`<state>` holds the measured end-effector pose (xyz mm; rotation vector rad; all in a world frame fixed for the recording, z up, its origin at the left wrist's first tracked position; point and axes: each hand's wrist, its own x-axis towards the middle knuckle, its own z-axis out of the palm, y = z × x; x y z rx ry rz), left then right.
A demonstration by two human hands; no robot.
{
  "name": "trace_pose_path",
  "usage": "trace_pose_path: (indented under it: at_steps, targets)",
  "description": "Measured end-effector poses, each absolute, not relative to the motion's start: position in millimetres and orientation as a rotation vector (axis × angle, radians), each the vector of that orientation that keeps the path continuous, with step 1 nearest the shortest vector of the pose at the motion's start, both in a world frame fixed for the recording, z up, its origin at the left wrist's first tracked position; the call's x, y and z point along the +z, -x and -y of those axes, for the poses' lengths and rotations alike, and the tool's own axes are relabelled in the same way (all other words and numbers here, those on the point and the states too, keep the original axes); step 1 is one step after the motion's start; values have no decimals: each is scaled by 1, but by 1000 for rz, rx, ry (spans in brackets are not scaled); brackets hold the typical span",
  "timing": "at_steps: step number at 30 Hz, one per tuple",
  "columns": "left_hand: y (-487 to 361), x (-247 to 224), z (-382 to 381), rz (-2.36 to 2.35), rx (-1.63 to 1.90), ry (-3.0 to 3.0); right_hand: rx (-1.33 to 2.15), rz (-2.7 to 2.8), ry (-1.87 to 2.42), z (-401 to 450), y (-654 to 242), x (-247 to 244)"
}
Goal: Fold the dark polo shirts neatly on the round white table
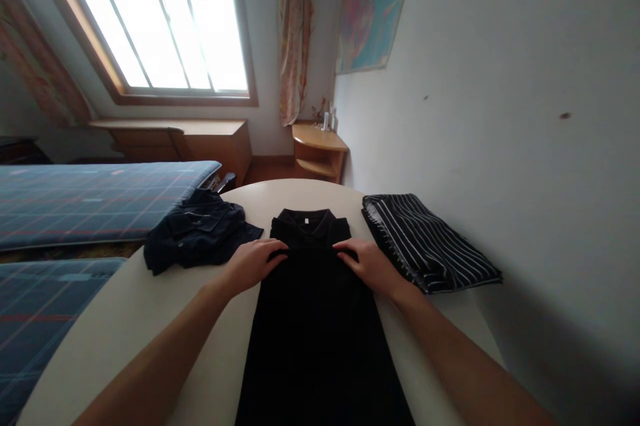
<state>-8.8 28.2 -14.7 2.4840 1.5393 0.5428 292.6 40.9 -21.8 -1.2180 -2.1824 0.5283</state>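
Note:
A black collared shirt lies lengthwise on the round white table, its collar with a small white label at the far end. My left hand pinches the cloth at the left side just below the collar. On the opposite side, my right hand grips the shirt at the same height, thumb and fingers closed on the fabric. A fold line of cloth runs between the two hands. The shirt's near end runs out of the picture at the bottom.
Left on the table is a crumpled dark navy garment; right, a folded black-and-white striped cloth near the wall. Blue plaid mattresses border the table's left. Beyond stand a wooden corner shelf and a low wooden cabinet under the window.

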Motion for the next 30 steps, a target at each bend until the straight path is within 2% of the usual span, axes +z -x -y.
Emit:
trace_pose_path:
  at_steps: [4,11,16,22,27,30]
  targets:
    - [7,-26,-28,-1536,379,-2516,594,2219,1321,-41,-293,-24]
    - [2,1,-10,-1385,43,-2415,937,2408,1286,-21,-306,2]
    - [8,16,-6,-1289,116,-2383,876,2365,1223,-10,-306,10]
    - [17,14,-20,-1583,459,-2392,548,2042,1254,-26,-295,-5]
    - [17,-16,-29,-1654,417,-2378,578,2118,1348,-37,-293,-26]
    - [18,-19,-29,-1608,354,-2365,614,2184,1391,-35,-297,-24]
